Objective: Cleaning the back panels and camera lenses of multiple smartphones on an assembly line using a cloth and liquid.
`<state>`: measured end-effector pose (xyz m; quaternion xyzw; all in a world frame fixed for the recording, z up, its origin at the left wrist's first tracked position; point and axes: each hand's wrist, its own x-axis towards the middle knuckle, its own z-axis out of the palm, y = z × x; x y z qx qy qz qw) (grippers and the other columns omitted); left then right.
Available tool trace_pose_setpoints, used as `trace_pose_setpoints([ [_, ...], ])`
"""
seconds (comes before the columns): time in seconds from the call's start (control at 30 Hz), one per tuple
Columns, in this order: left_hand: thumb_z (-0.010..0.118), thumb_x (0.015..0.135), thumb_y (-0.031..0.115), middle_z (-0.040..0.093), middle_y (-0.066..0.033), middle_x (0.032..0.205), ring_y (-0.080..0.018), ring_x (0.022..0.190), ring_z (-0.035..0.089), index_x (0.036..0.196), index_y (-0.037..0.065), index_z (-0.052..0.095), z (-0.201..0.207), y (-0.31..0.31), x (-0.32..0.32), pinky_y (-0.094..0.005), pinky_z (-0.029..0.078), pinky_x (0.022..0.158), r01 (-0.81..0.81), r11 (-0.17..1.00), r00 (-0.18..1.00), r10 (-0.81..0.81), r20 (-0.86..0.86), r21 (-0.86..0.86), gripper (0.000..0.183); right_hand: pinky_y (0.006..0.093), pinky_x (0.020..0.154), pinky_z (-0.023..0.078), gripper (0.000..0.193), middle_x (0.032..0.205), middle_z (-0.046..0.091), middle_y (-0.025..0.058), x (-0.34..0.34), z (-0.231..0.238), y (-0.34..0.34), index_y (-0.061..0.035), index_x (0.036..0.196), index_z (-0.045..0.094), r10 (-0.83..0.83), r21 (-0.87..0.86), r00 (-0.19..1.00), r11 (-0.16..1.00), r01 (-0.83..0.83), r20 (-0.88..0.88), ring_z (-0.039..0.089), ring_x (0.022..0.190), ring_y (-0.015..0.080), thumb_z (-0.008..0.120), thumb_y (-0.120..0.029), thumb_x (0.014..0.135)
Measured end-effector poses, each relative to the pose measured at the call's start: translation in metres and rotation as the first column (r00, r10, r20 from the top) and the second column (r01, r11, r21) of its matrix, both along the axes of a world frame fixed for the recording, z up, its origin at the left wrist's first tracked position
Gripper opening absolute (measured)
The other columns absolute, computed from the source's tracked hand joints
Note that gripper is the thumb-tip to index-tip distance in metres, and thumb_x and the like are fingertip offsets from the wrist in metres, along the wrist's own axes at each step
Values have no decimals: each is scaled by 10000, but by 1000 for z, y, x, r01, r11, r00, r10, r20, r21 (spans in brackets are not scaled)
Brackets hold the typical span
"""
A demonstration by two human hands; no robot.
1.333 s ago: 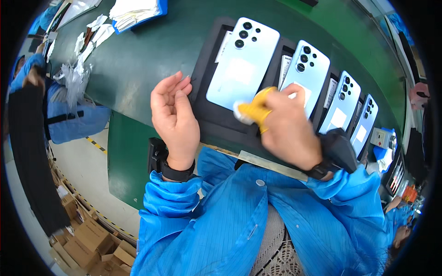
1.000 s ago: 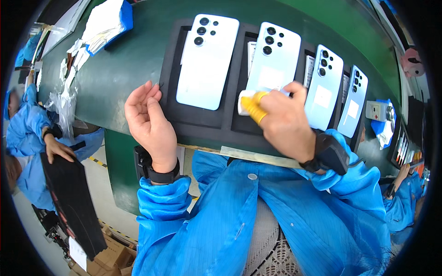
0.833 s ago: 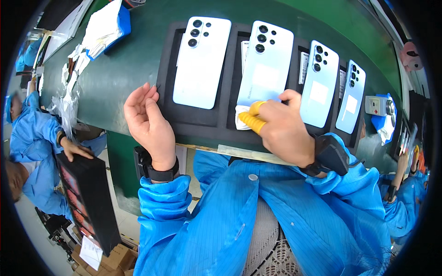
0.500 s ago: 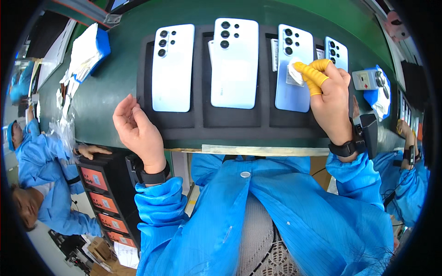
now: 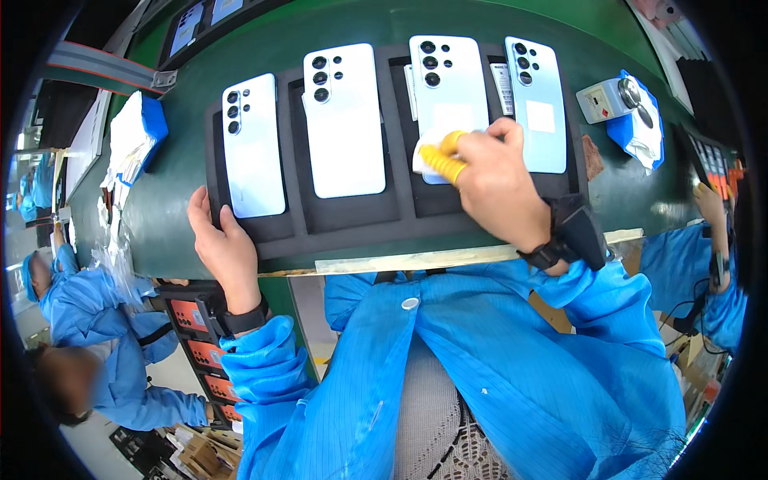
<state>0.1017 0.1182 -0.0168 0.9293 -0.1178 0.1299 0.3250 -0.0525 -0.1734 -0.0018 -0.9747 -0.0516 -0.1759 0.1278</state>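
Observation:
Several pale blue phones lie back up in a row in a black foam tray (image 5: 352,229). With yellow finger covers on its fingers, my right hand (image 5: 496,180) pinches a white wipe (image 5: 430,146) against the lower back of the third phone from the left (image 5: 450,92). The fingers partly hide the wipe. At the tray's near left corner, my left hand (image 5: 224,248) rests with fingers stretched and thumb apart, beside the leftmost phone (image 5: 254,160). A second phone (image 5: 346,136) and the rightmost phone (image 5: 538,144), which bears a pale square label, lie untouched.
A blue box of white wipes (image 5: 152,132) stands at the left. At the right are a dispenser bottle with a metal top (image 5: 602,102) and another blue box (image 5: 652,144). Co-workers in blue sit at both sides. Dark racks with orange panels (image 5: 190,314) stand below left.
The view has turned, shifting the tray leftward in it. My right hand has slid the wipe toward the lower left of the third phone. My left hand now rests against the tray's edge.

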Motion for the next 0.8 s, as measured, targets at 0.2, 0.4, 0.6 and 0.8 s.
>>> trace_pose_setpoints([
  [0.2, 513, 875, -62, 594, -257, 1213, -361, 1156, 577, 1257, -12, 472, -5, 0, -1, -390, 437, 957, -18, 1000, 999, 18, 32, 18, 387, 459, 899, 307, 222, 844, 554, 14, -27, 8, 9, -75, 896, 720, 54, 35, 991, 998, -50, -125, 570, 822, 168, 613, -18, 709],
  [0.4, 521, 875, -51, 609, -241, 1192, -342, 1131, 593, 1245, -19, 486, -7, -5, -2, -388, 442, 946, -27, 1000, 999, 28, 22, -12, 374, 367, 830, 306, 385, 907, 597, -2, -52, 22, -26, -135, 976, 734, -226, 117, 973, 966, 229, -37, 545, 831, 186, 605, 73, 678],
  [0.6, 511, 880, -43, 647, -196, 1104, -278, 1021, 638, 1220, -23, 511, -7, -2, 0, -358, 468, 889, -50, 999, 998, 50, 24, -6, 340, 344, 840, 303, 398, 943, 590, 27, -73, 21, -71, -114, 1009, 728, -418, 95, 908, 903, 420, -34, 513, 882, 218, 592, 92, 697],
  [0.8, 504, 891, -41, 638, -183, 1124, -255, 1034, 627, 1226, -24, 512, -10, -1, 3, -351, 465, 895, -35, 999, 999, 35, 10, -12, 335, 354, 853, 311, 402, 920, 595, 10, -69, 12, -83, -134, 1014, 732, -356, 37, 930, 935, 354, 96, 555, 852, 185, 595, 85, 705],
])
